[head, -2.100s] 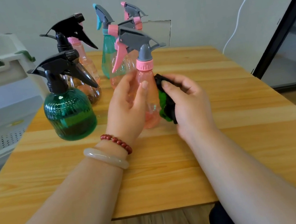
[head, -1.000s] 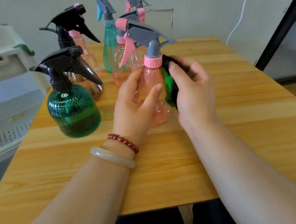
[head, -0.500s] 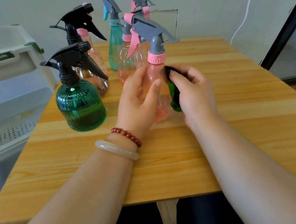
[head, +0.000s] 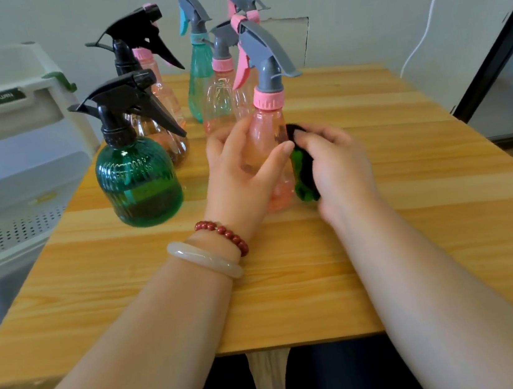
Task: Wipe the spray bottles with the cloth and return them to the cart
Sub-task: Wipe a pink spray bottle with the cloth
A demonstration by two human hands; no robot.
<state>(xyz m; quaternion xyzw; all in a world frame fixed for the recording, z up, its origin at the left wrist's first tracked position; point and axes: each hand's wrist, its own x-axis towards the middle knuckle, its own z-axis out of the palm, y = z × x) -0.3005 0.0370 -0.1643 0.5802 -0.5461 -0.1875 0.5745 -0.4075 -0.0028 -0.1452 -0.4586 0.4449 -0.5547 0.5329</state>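
My left hand (head: 240,177): fingers and thumb are curled round the body of the pink spray bottle (head: 265,134), with the thumb lying across its front.
My right hand (head: 339,167): the fingers are closed round the cloth (head: 302,172) and press it against the right side of the same bottle.
Cloth: green and dark, bunched between my right palm and the bottle, and touching the lower half of the bottle.
Pink spray bottle: upright between my two hands near the middle of the table (head: 413,206), with its base down at the table top. It has a pink collar, a grey head and a pink trigger that points left.
My left wrist: a red bead bracelet (head: 224,231), with a pale bangle (head: 205,260) just behind it.
Green round bottle (head: 138,183): it stands on the table just left of my left hand and has a black sprayer.
Other bottles: they stand in a group behind, an amber bottle (head: 159,132) with a black sprayer, a tall teal bottle (head: 198,74) and more pink ones.
Cart (head: 8,106): white, with a perforated shelf, beside the table's left edge.
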